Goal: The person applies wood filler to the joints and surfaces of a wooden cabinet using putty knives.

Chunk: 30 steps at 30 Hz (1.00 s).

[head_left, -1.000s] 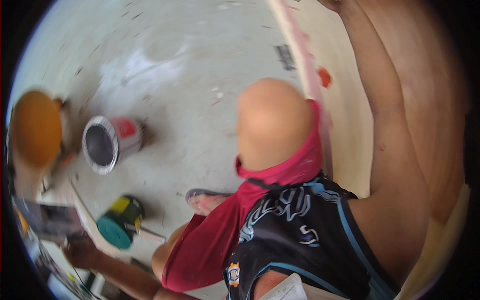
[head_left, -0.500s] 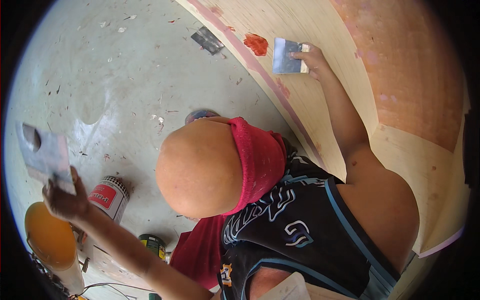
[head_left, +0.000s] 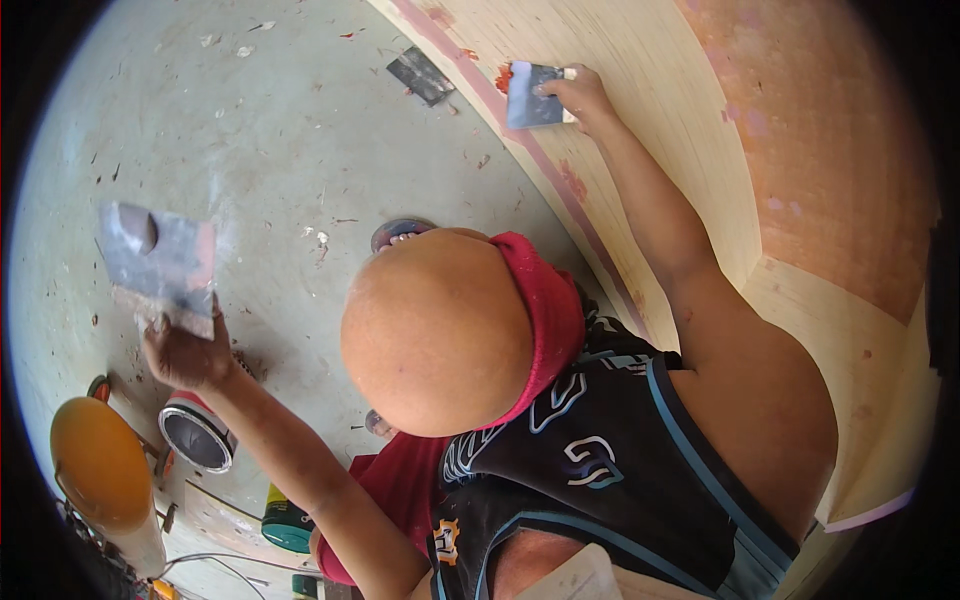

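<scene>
My left hand (head_left: pixel 190 352) grips the edge of a flat metal spreader plate (head_left: pixel 175 262), held up above the grey floor. A rounded dark-grey dab of paste (head_left: pixel 138 228) sits on its far corner. My right hand (head_left: pixel 583 98) pinches a wide flat scraper (head_left: pixel 533 97) by its light-coloured edge, thumb on the bluish face. The scraper lies over the pale wooden panel (head_left: pixel 650 130) and partly covers a red filler patch (head_left: pixel 503 78). Whether its blade presses on the wood I cannot tell.
On the grey floor (head_left: pixel 300 130) lie a dark rectangular sheet (head_left: pixel 421 76) and scattered scraps. A can (head_left: pixel 198 437), a green container (head_left: pixel 286 522) and an orange-yellow rounded object (head_left: pixel 98 450) stand at the lower left. A pinkish strip (head_left: pixel 545 168) runs along the panel's edge.
My right hand has moved left with the scraper, which now overlaps the red patch. My left hand has brought its plate to the right and slightly up. The cans appear lower in view.
</scene>
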Tool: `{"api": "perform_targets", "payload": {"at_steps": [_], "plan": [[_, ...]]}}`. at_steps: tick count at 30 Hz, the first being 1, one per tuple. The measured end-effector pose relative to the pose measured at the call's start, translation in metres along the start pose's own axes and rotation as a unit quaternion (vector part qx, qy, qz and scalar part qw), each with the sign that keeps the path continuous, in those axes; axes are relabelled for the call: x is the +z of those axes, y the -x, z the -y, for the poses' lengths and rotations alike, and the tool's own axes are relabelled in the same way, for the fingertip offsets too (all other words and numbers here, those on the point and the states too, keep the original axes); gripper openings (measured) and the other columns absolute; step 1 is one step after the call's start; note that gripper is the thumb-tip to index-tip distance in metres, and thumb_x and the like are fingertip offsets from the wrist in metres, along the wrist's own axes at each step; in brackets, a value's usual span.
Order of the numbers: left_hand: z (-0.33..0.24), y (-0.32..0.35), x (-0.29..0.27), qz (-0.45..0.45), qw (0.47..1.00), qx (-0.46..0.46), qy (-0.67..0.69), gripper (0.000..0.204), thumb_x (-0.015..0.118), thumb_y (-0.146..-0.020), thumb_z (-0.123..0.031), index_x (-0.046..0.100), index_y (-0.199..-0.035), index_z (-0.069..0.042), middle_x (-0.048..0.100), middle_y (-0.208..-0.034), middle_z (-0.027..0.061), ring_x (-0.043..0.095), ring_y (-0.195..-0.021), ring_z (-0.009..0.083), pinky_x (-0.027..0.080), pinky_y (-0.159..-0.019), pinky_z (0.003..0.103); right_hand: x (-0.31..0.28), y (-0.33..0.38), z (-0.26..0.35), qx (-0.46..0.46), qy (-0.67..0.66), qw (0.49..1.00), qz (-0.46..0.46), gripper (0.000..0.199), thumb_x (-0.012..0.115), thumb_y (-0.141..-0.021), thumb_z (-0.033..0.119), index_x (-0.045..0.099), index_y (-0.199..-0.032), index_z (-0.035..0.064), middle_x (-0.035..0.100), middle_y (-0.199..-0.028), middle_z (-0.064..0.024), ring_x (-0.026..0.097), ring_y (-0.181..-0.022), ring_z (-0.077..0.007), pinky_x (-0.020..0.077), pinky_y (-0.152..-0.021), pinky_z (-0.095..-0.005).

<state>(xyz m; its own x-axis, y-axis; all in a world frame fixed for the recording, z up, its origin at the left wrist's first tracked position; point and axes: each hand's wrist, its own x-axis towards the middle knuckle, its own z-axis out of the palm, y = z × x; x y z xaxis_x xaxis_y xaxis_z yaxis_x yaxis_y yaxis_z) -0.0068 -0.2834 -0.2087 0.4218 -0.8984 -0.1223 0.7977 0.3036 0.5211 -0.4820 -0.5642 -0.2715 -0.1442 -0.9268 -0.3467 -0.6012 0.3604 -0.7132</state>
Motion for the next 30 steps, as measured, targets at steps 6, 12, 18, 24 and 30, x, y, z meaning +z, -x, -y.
{"api": "perform_targets", "payload": {"at_steps": [6,12,18,24,30], "plan": [[0.032,0.008,0.040,-0.125,0.989,-0.023,-0.082,0.052,0.046,-0.083,-0.025,0.034,-0.132,-0.013,0.046,-0.122,0.0079,0.046,-0.111,0.0283,0.042,-0.084,0.050,0.043,0.014,0.085,-0.070,-0.198,0.950,0.229,0.034,0.066,-0.071,-0.002,0.054,-0.103,-0.0040,0.062,-0.088,-0.0102,0.061,-0.078,-0.0170,0.0503,-0.073,-0.0293],[0.051,-0.005,0.083,-0.010,0.998,0.015,-0.056,0.060,0.052,-0.068,-0.003,0.035,-0.125,-0.001,0.052,-0.113,0.0141,0.054,-0.103,0.0272,0.053,-0.074,0.039,0.064,0.117,0.203,-0.301,-0.272,0.866,0.294,0.034,0.062,-0.076,-0.007,0.058,-0.109,-0.0026,0.063,-0.096,-0.0075,0.060,-0.085,-0.0145,0.0497,-0.075,-0.0259],[0.020,0.010,0.124,0.073,0.995,0.057,0.040,0.055,0.044,-0.066,0.006,0.038,-0.120,-0.002,0.053,-0.108,0.0138,0.058,-0.096,0.0254,0.054,-0.077,0.041,0.087,0.203,0.281,-0.805,-0.006,0.578,0.134,0.038,0.060,-0.067,-0.013,0.065,-0.100,0.0043,0.064,-0.101,-0.0104,0.059,-0.089,-0.0234,0.0494,-0.074,-0.0284],[-0.002,0.029,0.127,0.095,0.987,0.118,0.054,0.058,0.043,-0.066,0.008,0.036,-0.122,-0.003,0.053,-0.110,0.0131,0.057,-0.097,0.0248,0.052,-0.082,0.041,0.073,0.204,0.291,-0.851,0.088,0.514,0.060,0.039,0.056,-0.068,-0.011,0.064,-0.102,0.0059,0.064,-0.102,-0.0086,0.058,-0.088,-0.0259,0.0493,-0.076,-0.0299],[-0.027,0.044,0.127,0.085,0.964,0.252,0.007,0.048,0.042,-0.076,0.008,0.036,-0.122,-0.005,0.053,-0.109,0.0106,0.057,-0.098,0.0209,0.048,-0.084,0.034,0.053,0.237,0.294,-0.439,-0.312,0.784,0.309,0.026,0.054,-0.079,-0.005,0.056,-0.104,-0.0074,0.063,-0.093,-0.0107,0.062,-0.076,-0.0147,0.0508,-0.077,-0.0276]]}}
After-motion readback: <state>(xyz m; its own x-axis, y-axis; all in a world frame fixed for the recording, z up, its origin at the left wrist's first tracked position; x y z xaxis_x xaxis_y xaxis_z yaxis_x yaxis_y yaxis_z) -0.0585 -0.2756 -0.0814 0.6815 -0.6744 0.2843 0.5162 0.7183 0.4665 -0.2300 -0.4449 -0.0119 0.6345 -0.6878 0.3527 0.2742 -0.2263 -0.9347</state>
